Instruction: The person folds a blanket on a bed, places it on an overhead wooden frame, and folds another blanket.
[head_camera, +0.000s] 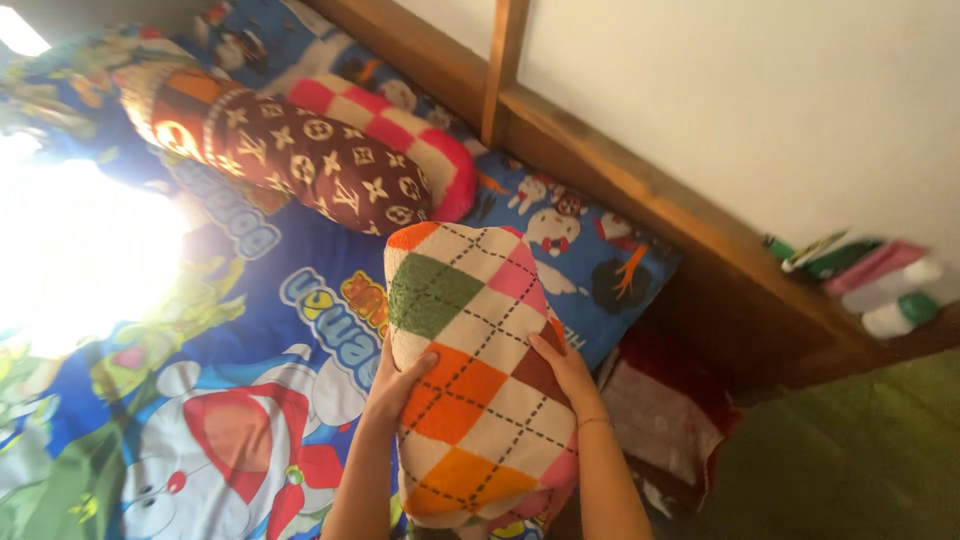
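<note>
Head view: I observed the argyle pillow (478, 375) held upright over the near edge of the cartoon-print bedsheet (250, 400), its top leaning toward the wooden bed frame (640, 195). The left hand (397, 388) pressed flat against the pillow's left side, fingers spread and curled round it; the right hand (562, 372) clamped the right side likewise, so both hands were closed on the pillow between them. A brown patterned bolster (300, 150) and a pink checked pillow (400, 135) lay well apart, further up the bed. In my judgement, even pressure from both palms and a grip lower on the pillow's body would have kept it from sagging or twisting. No other views were supplied.
</note>
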